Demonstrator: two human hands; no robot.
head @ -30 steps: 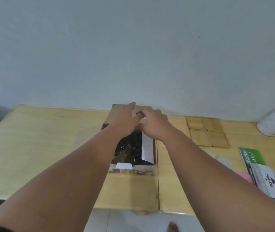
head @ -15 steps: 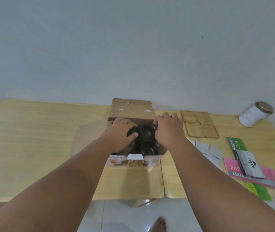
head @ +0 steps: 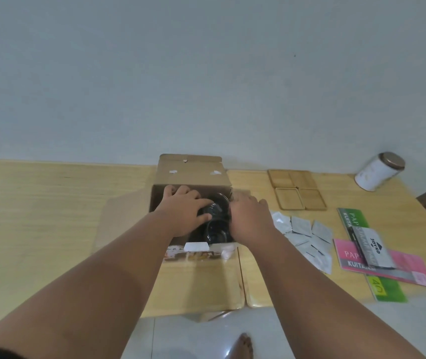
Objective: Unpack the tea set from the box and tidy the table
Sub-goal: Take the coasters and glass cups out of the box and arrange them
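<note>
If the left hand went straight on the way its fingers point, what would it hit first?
Likely the far wall of the brown cardboard box, right beyond the left hand; depth unclear.

White tin (head: 377, 173), pink pad (head: 411, 268), green pad (head: 388, 292), grey sachets (head: 302, 227)

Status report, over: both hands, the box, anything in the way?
Left hand inside open box, fingers round dark glassware. Right hand at its right wall, grip unclear. Glassware not yet out. Sachets lie right of box.
</note>
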